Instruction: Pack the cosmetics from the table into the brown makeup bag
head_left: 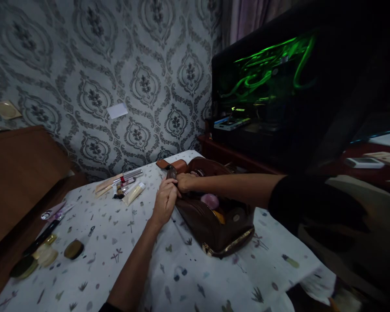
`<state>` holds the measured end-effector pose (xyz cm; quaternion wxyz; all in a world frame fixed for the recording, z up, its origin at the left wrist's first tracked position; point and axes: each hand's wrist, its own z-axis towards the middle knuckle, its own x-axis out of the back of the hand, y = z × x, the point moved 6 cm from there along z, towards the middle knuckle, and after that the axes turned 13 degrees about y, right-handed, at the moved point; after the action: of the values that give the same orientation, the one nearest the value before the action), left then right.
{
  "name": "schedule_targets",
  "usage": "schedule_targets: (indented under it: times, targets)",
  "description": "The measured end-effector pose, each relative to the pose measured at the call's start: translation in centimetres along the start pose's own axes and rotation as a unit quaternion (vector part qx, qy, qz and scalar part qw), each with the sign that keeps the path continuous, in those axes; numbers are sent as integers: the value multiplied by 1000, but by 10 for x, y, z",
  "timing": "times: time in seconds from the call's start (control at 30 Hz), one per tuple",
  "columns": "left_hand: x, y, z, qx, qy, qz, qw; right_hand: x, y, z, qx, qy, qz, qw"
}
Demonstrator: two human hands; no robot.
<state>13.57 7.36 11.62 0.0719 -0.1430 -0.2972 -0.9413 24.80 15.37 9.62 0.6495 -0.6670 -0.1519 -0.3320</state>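
A brown leather cosmetic bag [214, 227] lies open on the patterned white tablecloth [149, 268]. My left hand [165, 200] grips the bag's near rim at its far end, fingers curled. My right hand [184, 181] reaches across from the right and is closed on the same end of the bag, touching my left hand. A pink round item [209, 200] and something orange [219, 216] show inside the bag. A gold zipper edge [234, 245] runs along its front.
Several cosmetic tubes [123, 184] lie on the cloth behind my left hand. Compacts and pencils [45, 247] sit at the left edge. A wooden board [16, 173] stands at the left. A dark case with green lights [266, 86] rises at the right.
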Motion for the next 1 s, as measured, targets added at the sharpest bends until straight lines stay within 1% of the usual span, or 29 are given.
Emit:
schedule_targets:
  times: [0.1,0.17,0.27,0.37,0.43,0.6,0.7,0.8,0.9,1.0]
  targets:
    - [0,1,0,-6,1,-7,1000,4,1,-10,-34,-49,-106,993]
    - [0,2,0,-9,0,-7,1000,10,0,-16,-36,-64,-151,986]
    - [-2,3,1,-11,5,-6,1000,22,-1,-24,-32,-65,-184,980]
    - [-2,3,2,-10,12,-8,1000,33,-2,-27,-32,-47,-179,982]
    - [-3,3,3,-7,10,-5,1000,44,-2,-27,-31,-13,-158,987]
    - [-4,9,8,14,-5,16,1000,83,-1,-28,-19,114,-59,992]
    - [-8,14,13,67,-6,36,997,104,-1,-33,-7,166,19,986]
    - [-16,17,20,121,-20,62,990,116,-1,-40,8,194,102,976]
    - [-26,19,27,130,-40,117,984,120,-2,-48,22,205,175,963]
    - [-30,16,32,126,-41,156,979,117,-1,-55,27,201,242,949]
